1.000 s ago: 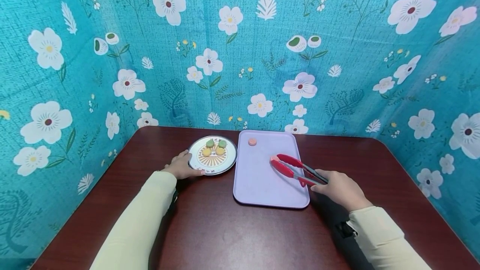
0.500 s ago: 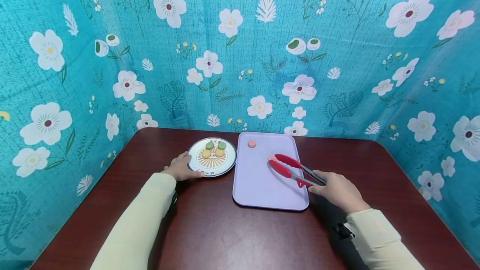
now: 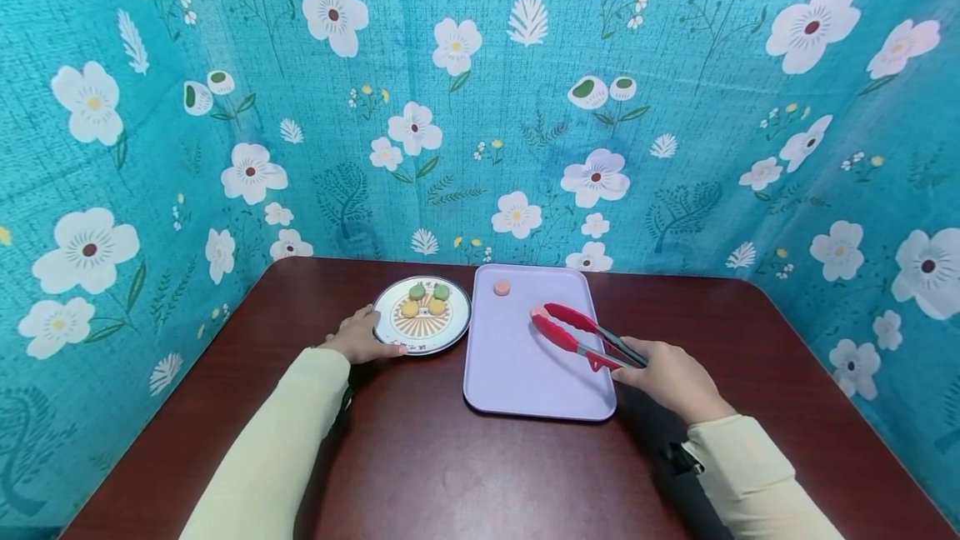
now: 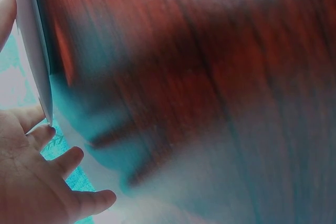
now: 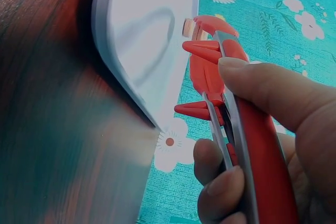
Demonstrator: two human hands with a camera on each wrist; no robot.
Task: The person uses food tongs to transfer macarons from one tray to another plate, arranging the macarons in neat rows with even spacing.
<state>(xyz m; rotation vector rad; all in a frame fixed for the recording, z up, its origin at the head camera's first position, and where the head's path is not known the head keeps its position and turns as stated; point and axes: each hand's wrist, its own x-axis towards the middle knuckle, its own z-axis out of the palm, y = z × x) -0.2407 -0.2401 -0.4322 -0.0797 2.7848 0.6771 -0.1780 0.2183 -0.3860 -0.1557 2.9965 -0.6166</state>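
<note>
Right hand (image 3: 670, 377) grips red-and-silver metal tongs (image 3: 559, 336) around a small pink sweet (image 3: 537, 312).
Left hand (image 3: 357, 337), fingers spread, touches round white plate (image 3: 453, 325); slackened squeeze may drop the sweet.

Teal cloth (image 3: 480, 119) (flower-printed) hangs behind a brown table (image 3: 480, 477).

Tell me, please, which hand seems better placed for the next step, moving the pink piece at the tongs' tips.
Probably the right hand: it grips the red tongs, whose tips are at that pink piece. The left hand touches the rim of the white plate, farther away.
</note>
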